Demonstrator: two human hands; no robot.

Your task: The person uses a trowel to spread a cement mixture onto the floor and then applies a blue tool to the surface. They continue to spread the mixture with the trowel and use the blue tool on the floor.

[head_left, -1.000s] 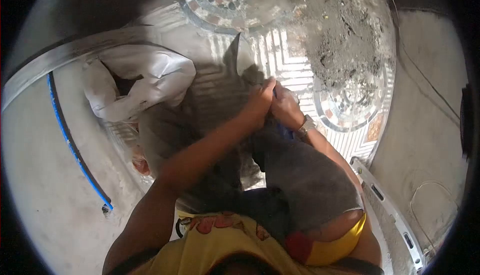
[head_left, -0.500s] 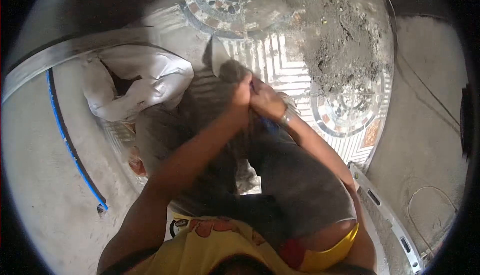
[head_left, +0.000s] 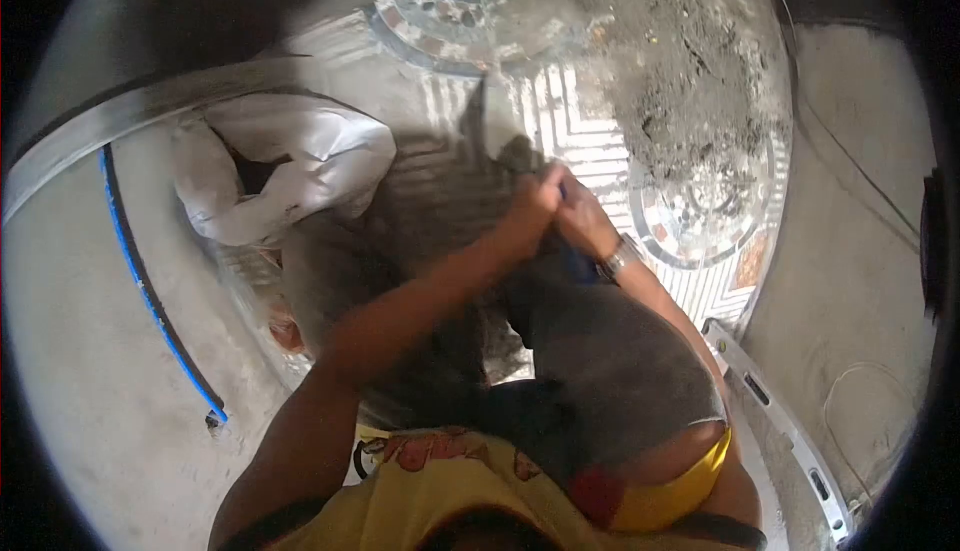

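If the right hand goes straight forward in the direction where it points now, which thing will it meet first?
Most likely the left hand, which sits close before the right hand; blur and unclear depth hide whether they already touch.

The handle (head_left: 583,267) is blue, the shirt (head_left: 410,491) yellow, the trousers (head_left: 620,351) grey, the floor (head_left: 585,133) white-and-grey striped.

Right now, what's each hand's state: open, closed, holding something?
Left hand: closed, holding a blue-handled tool, motion-blurred.
Right hand: closed on the same tool's handle.
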